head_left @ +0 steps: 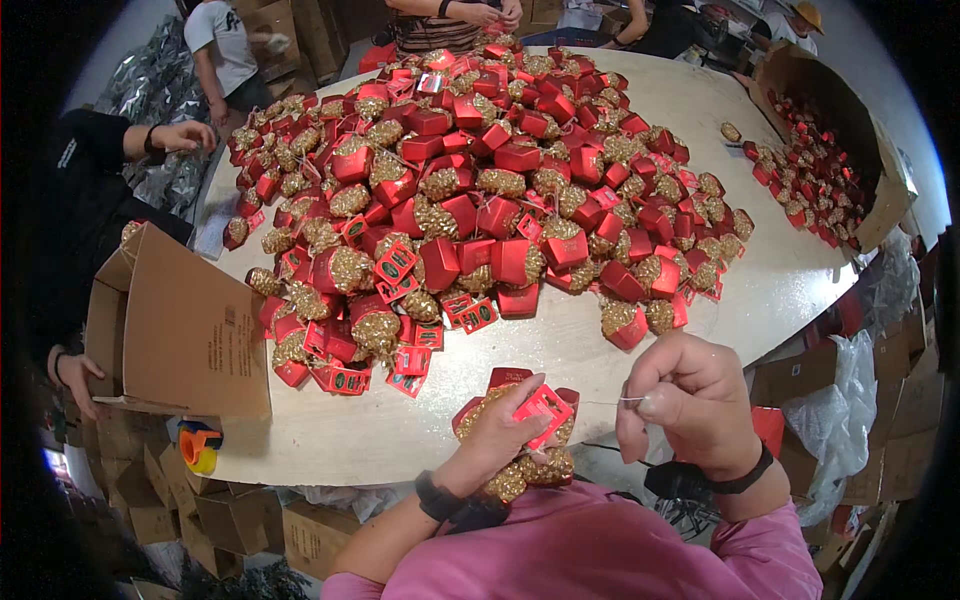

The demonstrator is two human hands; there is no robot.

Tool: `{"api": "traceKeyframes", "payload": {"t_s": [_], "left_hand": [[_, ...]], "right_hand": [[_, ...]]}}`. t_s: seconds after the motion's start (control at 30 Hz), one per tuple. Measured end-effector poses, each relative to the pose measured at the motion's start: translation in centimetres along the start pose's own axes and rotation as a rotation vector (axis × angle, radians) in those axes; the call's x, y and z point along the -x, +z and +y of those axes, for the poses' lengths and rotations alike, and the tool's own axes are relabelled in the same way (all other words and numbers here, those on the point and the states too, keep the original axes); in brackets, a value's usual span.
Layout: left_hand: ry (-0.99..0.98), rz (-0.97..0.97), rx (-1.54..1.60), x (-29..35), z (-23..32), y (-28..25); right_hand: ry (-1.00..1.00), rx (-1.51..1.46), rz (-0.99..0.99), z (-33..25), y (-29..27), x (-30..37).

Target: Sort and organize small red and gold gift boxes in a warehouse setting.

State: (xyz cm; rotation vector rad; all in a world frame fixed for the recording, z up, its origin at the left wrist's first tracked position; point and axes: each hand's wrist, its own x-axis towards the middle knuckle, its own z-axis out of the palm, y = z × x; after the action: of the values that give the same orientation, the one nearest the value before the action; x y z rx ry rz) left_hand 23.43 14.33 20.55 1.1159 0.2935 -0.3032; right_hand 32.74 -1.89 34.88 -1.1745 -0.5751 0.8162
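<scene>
Close to my body at the table's near edge, my left hand is closed on a red card tag, thumb laid along it. Under and around that hand sits a small cluster of ornaments with glittery gold, bumpy bodies and red boxy ends. My right hand is raised to the right, thumb and forefinger pinched on a thin pale string. The string runs across toward the tag. Its far end is too fine to make out.
A large heap of similar ornaments covers the table. An open carton stands at the left, a person's hand on it. Tape rolls hang below. Another carton holds more ornaments at right. Other people work across the table.
</scene>
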Motion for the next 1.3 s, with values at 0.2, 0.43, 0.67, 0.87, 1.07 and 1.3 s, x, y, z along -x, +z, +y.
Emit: {"api": "traceKeyframes", "payload": {"t_s": [0.2, 0.43, 0.67, 0.87, 1.07, 1.3], "left_hand": [[0.010, 0.010, 0.021, -0.1, -0.2, -0.2], [-0.010, 0.034, 0.003, 0.0, 0.5, -0.3], [0.007, 0.008, -0.044, -0.2, 0.3, -0.8], [-0.008, 0.043, 0.029, 0.0, 0.6, -1.2], [-0.037, 0.080, 0.011, -0.1, 1.2, -1.4], [0.000, 0.053, 0.009, -0.1, 1.2, -1.5]], "right_hand": [[0.034, 0.005, -0.008, 0.6, 0.1, -0.9], [0.100, 0.014, -0.013, 1.6, -0.2, -1.4], [0.225, 0.086, -0.011, 2.9, -0.8, -2.2], [0.296, 0.106, 0.003, 3.5, -1.9, -1.7], [0.439, 0.108, -0.125, 2.4, -2.8, -0.6], [0.454, 0.122, -0.021, 3.1, -2.1, -1.7]]}}
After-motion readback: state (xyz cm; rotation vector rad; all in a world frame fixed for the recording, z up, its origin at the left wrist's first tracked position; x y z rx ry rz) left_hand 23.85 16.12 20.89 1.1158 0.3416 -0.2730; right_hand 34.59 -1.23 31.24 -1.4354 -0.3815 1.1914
